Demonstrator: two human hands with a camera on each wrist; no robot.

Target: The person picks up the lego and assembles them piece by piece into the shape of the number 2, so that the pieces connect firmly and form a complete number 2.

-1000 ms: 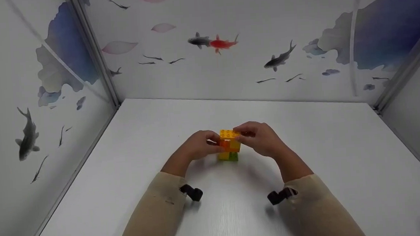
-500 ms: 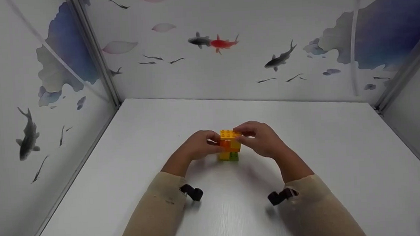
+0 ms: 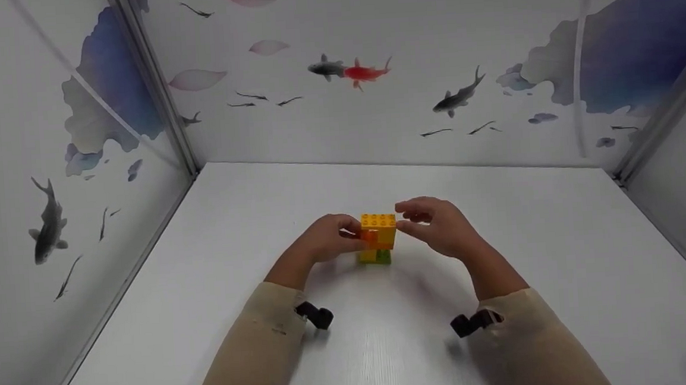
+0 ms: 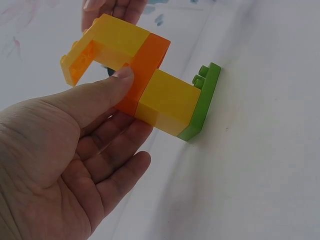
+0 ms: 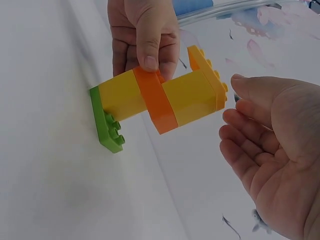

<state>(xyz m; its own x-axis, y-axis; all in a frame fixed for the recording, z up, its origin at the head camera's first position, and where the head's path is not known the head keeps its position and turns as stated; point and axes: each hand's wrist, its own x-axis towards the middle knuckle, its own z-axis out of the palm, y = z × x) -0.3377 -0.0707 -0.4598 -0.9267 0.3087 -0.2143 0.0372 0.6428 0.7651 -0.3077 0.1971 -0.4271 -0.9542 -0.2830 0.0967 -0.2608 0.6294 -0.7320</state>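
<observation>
A stack of toy building bricks stands upright at mid-table. From the bottom it has a green plate [image 4: 206, 102], a yellow brick [image 4: 170, 97], an orange brick [image 5: 156, 100], a second yellow brick [image 5: 192, 97] and a yellow-orange studded plate [image 3: 378, 219] on top. The top plate juts out past the yellow brick under it. My left hand [image 3: 328, 238] pinches the orange brick, thumb on one side and fingers on the other. Just right of the top plate is my right hand [image 3: 440, 227], holding nothing, its fingers loosely bent and a small gap from the bricks [image 5: 270, 130].
The white table [image 3: 248, 204] is enclosed by white panels painted with fish and blue washes. A metal post [image 3: 161, 90] stands at the back left corner. Black camera mounts [image 3: 315, 315] stick out from both sleeves, low over the table.
My right hand has let go of the top plate and moved a little to the right, uncovering its right end. My left hand keeps its grip on the orange brick.
</observation>
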